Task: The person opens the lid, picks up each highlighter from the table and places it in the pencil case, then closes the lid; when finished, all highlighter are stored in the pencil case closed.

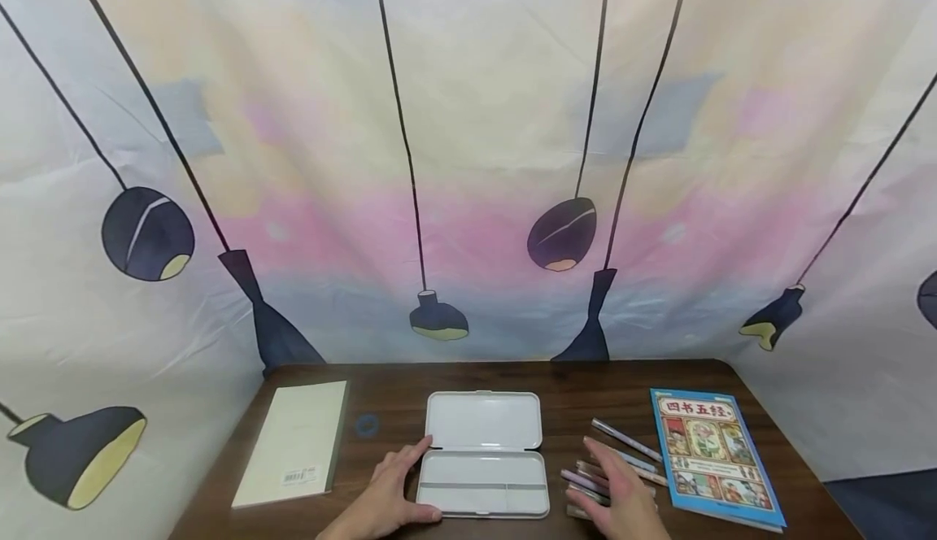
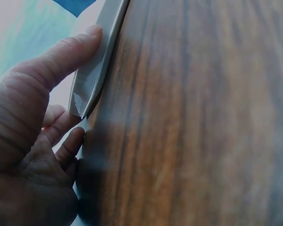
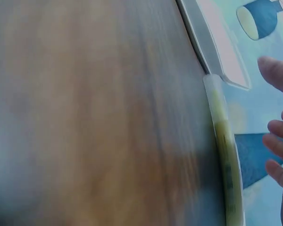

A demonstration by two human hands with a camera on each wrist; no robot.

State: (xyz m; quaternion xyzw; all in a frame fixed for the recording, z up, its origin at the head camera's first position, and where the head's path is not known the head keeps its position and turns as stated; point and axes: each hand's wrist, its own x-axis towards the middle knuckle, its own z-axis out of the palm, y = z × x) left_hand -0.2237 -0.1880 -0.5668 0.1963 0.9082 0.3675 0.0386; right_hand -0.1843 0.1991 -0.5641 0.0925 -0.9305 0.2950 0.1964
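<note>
A white hinged case (image 1: 483, 468) lies with its lid (image 1: 483, 420) laid back, its tray split by low dividers. My left hand (image 1: 388, 487) holds the tray's left side, thumb at the near corner and index finger by the hinge. In the left wrist view, the thumb (image 2: 68, 52) lies against the case's front wall (image 2: 95, 70). Several slim pens (image 1: 586, 479) lie in a loose bunch right of the case. Over them hovers my right hand (image 1: 622, 495), fingers spread and nothing between them. A pen with a yellowish barrel (image 3: 226, 155) shows close up in the right wrist view.
On the left lies a thick cream-coloured book (image 1: 296, 438) with a barcode label. A small blue ring (image 1: 367, 425) sits between it and the case. A blue-bordered illustrated book (image 1: 713, 455) is right of the pens. Behind the brown table (image 1: 388, 377) hangs a lamp-patterned curtain (image 1: 483, 158).
</note>
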